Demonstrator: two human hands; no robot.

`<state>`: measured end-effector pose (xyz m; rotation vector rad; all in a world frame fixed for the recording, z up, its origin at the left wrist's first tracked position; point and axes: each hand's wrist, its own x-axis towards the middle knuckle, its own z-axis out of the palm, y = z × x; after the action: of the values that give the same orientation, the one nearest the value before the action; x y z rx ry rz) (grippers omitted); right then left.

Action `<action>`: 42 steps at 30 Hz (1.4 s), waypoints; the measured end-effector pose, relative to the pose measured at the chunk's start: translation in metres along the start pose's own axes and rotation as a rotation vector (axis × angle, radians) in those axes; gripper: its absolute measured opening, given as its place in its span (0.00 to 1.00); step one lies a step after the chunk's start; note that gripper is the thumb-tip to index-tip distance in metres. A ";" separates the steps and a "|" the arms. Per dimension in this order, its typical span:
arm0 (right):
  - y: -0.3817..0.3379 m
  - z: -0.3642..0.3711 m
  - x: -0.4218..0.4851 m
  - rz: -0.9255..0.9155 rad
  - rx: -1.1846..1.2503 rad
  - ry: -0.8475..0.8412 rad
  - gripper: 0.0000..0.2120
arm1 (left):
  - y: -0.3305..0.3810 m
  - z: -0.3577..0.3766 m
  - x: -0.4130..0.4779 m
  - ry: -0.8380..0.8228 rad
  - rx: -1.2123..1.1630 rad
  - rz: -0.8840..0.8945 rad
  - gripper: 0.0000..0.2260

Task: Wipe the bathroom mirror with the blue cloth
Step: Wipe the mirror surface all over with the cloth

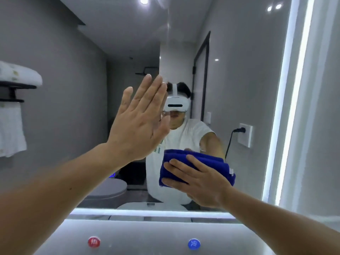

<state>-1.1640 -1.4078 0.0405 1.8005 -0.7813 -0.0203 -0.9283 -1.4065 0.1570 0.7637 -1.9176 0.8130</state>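
R hand lies flat, fingers straight, pressing a folded blue cloth to the bathroom mirror, low centre-right; L hand flat on glass; cloth looks soft, light, prob. best held w/ broad palm.

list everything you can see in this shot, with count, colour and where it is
mirror: 1, reflective, fills the view
light strips: 2, white, along the mirror's right and bottom edges
blue cloth: 1, blue, folded, against the mirror at lower right
round markers: 2, one red, one blue, below the mirror
towels: 2, white, reflected far left
toilet: 1, grey, reflected low centre
wall socket: 1, white with black plug, reflected right
left hand: 1, flat, fingers straight, raised at the mirror
right hand: 1, pressing the cloth on the mirror
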 end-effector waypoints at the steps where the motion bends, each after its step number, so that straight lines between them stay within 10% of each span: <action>1: -0.014 0.006 -0.008 -0.030 0.007 -0.023 0.46 | 0.000 0.000 -0.004 -0.006 -0.006 -0.008 0.29; 17: -0.046 0.017 -0.033 -0.167 0.020 -0.098 0.49 | 0.014 0.060 -0.048 -0.108 0.029 -0.070 0.29; 26: 0.008 -0.003 0.014 0.395 0.040 0.162 0.28 | 0.002 0.065 -0.054 -0.080 0.042 -0.159 0.29; 33: -0.082 0.042 -0.033 -0.036 0.006 -0.011 0.46 | 0.006 0.072 -0.086 -0.116 -0.018 -0.133 0.28; 42: -0.086 0.047 -0.052 -0.374 -0.131 -0.059 0.39 | -0.003 0.048 -0.098 -0.089 -0.021 -0.177 0.29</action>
<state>-1.1794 -1.4068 -0.0695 1.8029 -0.4637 -0.3631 -0.9088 -1.4273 0.0514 0.9558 -1.9025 0.6591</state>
